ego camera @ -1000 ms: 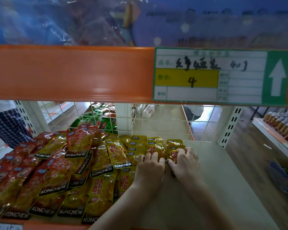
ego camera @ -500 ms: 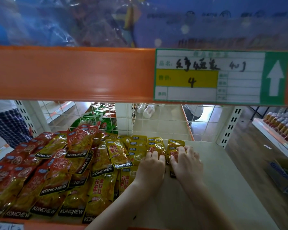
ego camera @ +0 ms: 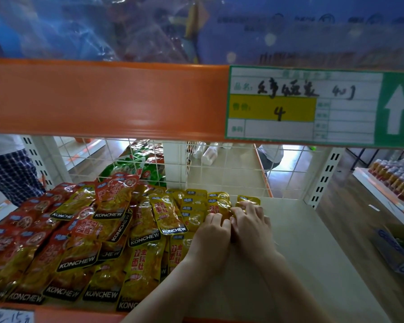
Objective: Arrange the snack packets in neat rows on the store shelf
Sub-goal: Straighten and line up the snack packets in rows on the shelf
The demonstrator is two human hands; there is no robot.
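Item, nearest us: the orange front lip of the lower shelf point(ego camera: 79, 314), and behind it the pale cream shelf board point(ego camera: 313, 264), bare on its right half. Item, left half of the board: glossy yellow and red foil snack packets marked KONCHEW point(ego camera: 107, 241), lying flat and overlapping in loose rows, the red ones at far left. We judge them light, soft and crinkly, slippery film against film, so a stack will slide if nudged from one side; best taken by the flat sealed edges or squared between two palms, not squeezed at the filled middle. Item, centre: our left hand point(ego camera: 211, 238) and right hand point(ego camera: 251, 229), side by side and touching, fingers bent down onto a row of small yellow foil packets point(ego camera: 219, 206) at the right end of the stock; we cannot tell whether they pinch or only press. Item, beyond: white wire grid back panel point(ego camera: 219, 171). Item, above: orange upper shelf rail point(ego camera: 103, 99) bearing a green-bordered price label point(ego camera: 313, 106).
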